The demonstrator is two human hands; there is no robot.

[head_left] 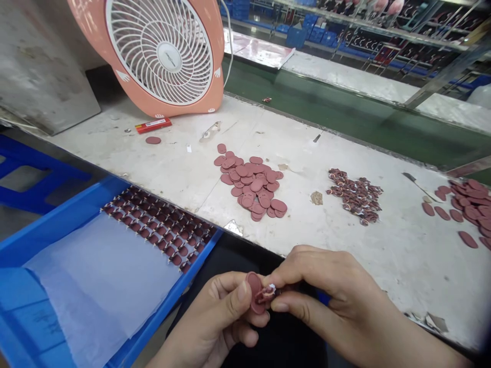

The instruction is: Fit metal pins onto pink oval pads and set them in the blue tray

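My left hand [226, 312] pinches a dark red oval disc [253, 286] between thumb and fingers, just off the table's front edge. Against that disc, my right hand [318, 286] holds a small dark red decorative piece [267, 292] with a whitish bit on it, thumb and forefinger closed round it. The fingertips partly cover where the two parts meet. Beyond my hands lies a heap of loose oval discs [249, 181]. Farther right is a pile of small dark red pieces [356, 194] with pale details.
A blue crate [199, 258] at lower left holds rows of assembled pieces [153, 225] and a white sheet [107, 281]. An orange fan [218, 51] stands at the back left. More oval discs [471, 204] lie far right. A green conveyor belt [291, 97] runs behind the table.
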